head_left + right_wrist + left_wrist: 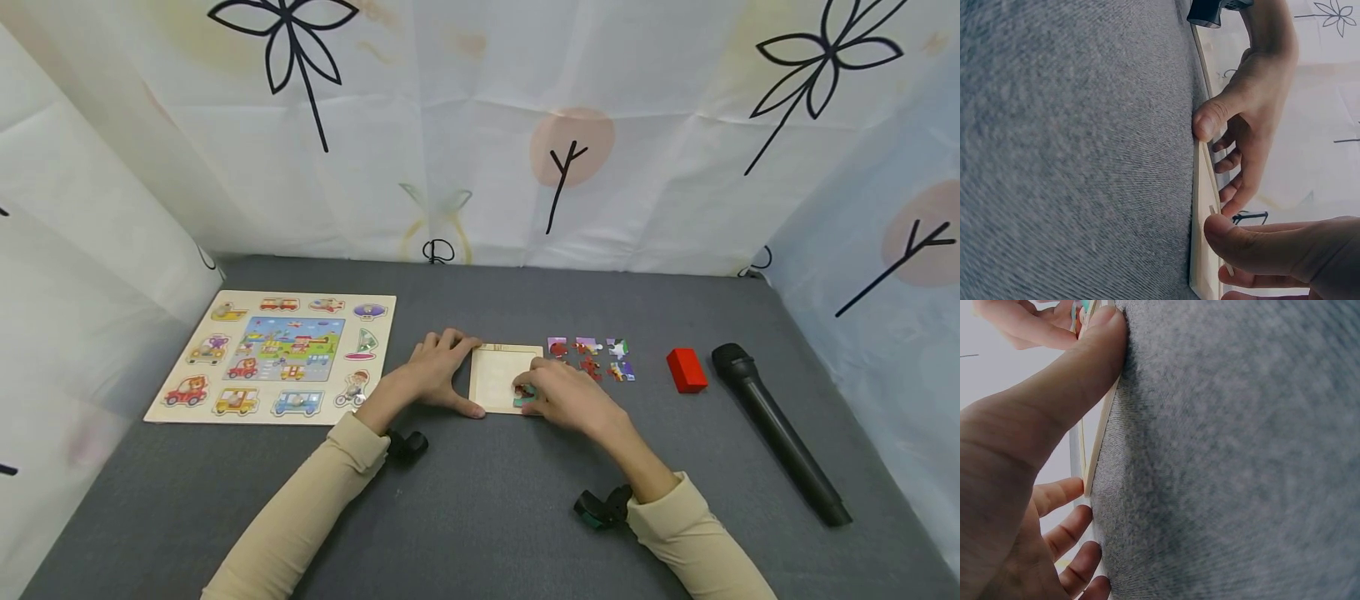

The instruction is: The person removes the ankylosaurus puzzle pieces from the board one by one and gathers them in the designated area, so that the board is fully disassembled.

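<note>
A small square wooden puzzle tray (pixel 495 379) with a raised rim lies in the middle of the table. My left hand (pixel 438 371) is at its left side, fingers spread, thumb (pixel 1094 347) at the near corner and index fingertip at the far corner. Between thumb and fingers, my right hand (pixel 566 396) pinches a jigsaw piece (pixel 525 393) with some green, over the tray's near right part. In the right wrist view the piece (pixel 1230 270) shows as a thin tilted edge just above the rim. My right fingers hide part of it.
Several loose jigsaw pieces (pixel 588 367) lie right behind my right hand. Further right are a red block (pixel 686 371) and a black microphone (pixel 780 433). A large wooden vehicle puzzle board (pixel 255 400) lies to the left. Patterned cloth (pixel 480 167) encloses the table's back and sides.
</note>
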The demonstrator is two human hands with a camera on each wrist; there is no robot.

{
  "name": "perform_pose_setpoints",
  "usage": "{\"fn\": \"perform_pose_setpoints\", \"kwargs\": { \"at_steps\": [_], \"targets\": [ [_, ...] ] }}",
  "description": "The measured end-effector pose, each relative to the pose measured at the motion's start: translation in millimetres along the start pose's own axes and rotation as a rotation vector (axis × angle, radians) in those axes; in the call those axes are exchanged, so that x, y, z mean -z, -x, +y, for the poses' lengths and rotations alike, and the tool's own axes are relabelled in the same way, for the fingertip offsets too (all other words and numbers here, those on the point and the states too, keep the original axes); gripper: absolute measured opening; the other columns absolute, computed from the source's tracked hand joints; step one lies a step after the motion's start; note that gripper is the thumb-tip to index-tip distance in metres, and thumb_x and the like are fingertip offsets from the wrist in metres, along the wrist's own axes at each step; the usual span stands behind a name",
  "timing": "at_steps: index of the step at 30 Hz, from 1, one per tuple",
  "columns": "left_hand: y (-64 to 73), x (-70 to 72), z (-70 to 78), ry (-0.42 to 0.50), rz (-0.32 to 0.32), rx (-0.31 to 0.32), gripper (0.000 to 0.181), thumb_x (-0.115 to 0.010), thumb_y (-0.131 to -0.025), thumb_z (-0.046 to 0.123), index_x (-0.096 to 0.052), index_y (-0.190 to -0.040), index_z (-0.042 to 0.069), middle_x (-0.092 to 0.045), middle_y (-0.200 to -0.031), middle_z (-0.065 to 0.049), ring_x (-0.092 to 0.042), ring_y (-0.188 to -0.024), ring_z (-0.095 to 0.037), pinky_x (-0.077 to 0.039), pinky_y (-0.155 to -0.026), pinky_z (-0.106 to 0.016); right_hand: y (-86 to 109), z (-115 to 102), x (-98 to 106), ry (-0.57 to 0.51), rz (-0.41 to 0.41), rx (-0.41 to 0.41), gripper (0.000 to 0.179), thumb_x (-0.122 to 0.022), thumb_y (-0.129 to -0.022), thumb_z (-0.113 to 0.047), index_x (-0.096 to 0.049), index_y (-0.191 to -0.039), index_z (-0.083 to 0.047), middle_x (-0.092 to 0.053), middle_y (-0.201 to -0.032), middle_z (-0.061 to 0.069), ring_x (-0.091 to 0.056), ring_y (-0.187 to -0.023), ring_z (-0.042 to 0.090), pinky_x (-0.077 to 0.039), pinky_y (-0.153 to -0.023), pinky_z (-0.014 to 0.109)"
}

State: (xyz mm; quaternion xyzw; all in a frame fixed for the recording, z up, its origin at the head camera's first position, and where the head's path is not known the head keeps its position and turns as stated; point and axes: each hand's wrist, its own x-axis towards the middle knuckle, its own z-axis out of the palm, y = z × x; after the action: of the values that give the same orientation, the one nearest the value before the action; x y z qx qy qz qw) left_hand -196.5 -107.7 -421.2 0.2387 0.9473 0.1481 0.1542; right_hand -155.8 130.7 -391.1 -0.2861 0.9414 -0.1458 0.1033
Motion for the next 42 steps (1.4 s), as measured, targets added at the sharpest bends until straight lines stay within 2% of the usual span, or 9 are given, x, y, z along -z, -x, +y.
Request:
{"fn": "perform_pose_setpoints", "kwargs": {
  "at_steps": [8,13,19,24,26,31,34,40,42],
  "targets": [
    [-0.5,-0.5,0.1,-0.008,-0.002,0.003,0.109,-0.083,-0.073,0.066,-0.034,-0.159,0.019,-0.036,-0.156,-0.016,-0.038,-0.135,-0.041,-0.037,-0.110,-0.055,5.2,1.0,7.6,-0.011,-0.001,-0.003,0.031,-0.082,-0.086,-0.017,-0.076,-0.116,-0.012,-0.065,-0.099,0.002,-0.052,-0.074,0.009,-0.044,-0.065,0.023],
    [-0.7,-0.4,0.0,-0.005,0.000,-0.001,0.109,-0.083,-0.073,0.065,-0.034,-0.159,0.019,-0.036,-0.156,-0.016,-0.038,-0.135,-0.040,-0.037,-0.109,-0.055,7.6,9.4,12.1,-0.003,0.018,-0.009,0.033,-0.081,-0.087,-0.013,-0.074,-0.120,-0.010,-0.067,-0.106,0.003,-0.058,-0.085,0.013,-0.048,-0.072,0.028],
    [0.8,0.8,0.4,0.006,0.003,-0.006,0.109,-0.085,-0.073,0.064,-0.034,-0.159,0.018,-0.036,-0.156,-0.016,-0.037,-0.136,-0.041,-0.036,-0.111,-0.056,14.5,21.5,20.7,0.015,0.036,-0.016,0.032,-0.079,-0.089,-0.010,-0.074,-0.120,-0.007,-0.068,-0.107,0.007,-0.060,-0.088,0.017,-0.051,-0.077,0.033],
    [1.6,1.4,0.5,0.006,0.001,-0.007,0.110,-0.085,-0.073,0.064,-0.034,-0.159,0.018,-0.035,-0.156,-0.017,-0.037,-0.136,-0.042,-0.036,-0.111,-0.056,27.5,35.7,29.0,0.024,0.031,-0.094,0.035,-0.077,-0.090,-0.011,-0.072,-0.125,-0.011,-0.068,-0.130,0.014,-0.062,-0.122,0.035,-0.056,-0.090,0.052],
    [1.2,1.3,0.3,0.005,-0.003,-0.007,0.110,-0.084,-0.073,0.064,-0.034,-0.159,0.018,-0.035,-0.157,-0.017,-0.037,-0.136,-0.042,-0.036,-0.111,-0.056,32.9,42.5,31.4,0.027,0.030,-0.116,0.036,-0.077,-0.090,-0.011,-0.072,-0.126,-0.012,-0.067,-0.134,0.015,-0.061,-0.126,0.039,-0.055,-0.091,0.057],
    [0.0,0.3,-1.2,0.003,0.000,-0.003,0.110,-0.084,-0.073,0.065,-0.034,-0.159,0.018,-0.035,-0.156,-0.017,-0.038,-0.136,-0.041,-0.036,-0.111,-0.056,44.9,59.8,34.1,0.054,0.027,-0.139,0.035,-0.078,-0.089,-0.010,-0.072,-0.124,-0.010,-0.069,-0.126,0.015,-0.066,-0.109,0.034,-0.056,-0.088,0.054],
    [-0.2,0.2,-1.6,0.002,0.002,-0.002,0.110,-0.084,-0.073,0.065,-0.033,-0.159,0.018,-0.036,-0.156,-0.016,-0.038,-0.136,-0.041,-0.036,-0.111,-0.056,51.1,66.6,33.4,0.072,0.018,-0.160,0.035,-0.078,-0.089,-0.009,-0.072,-0.124,-0.009,-0.069,-0.125,0.017,-0.066,-0.110,0.036,-0.055,-0.091,0.055],
    [0.2,1.7,-0.1,0.004,-0.003,-0.004,0.110,-0.084,-0.073,0.065,-0.033,-0.159,0.019,-0.036,-0.156,-0.016,-0.038,-0.135,-0.040,-0.036,-0.111,-0.055,62.2,74.5,30.0,0.065,-0.010,-0.231,0.038,-0.080,-0.088,-0.011,-0.072,-0.125,-0.011,-0.067,-0.123,0.019,-0.065,-0.105,0.036,-0.056,-0.082,0.054],
    [0.3,1.7,0.3,0.004,-0.006,-0.003,0.110,-0.084,-0.073,0.065,-0.033,-0.159,0.019,-0.036,-0.156,-0.016,-0.038,-0.135,-0.040,-0.036,-0.111,-0.055,66.3,76.2,29.0,0.061,-0.009,-0.235,0.037,-0.080,-0.087,-0.012,-0.073,-0.123,-0.011,-0.065,-0.128,0.023,-0.064,-0.109,0.040,-0.055,-0.083,0.057]
  ]
}}
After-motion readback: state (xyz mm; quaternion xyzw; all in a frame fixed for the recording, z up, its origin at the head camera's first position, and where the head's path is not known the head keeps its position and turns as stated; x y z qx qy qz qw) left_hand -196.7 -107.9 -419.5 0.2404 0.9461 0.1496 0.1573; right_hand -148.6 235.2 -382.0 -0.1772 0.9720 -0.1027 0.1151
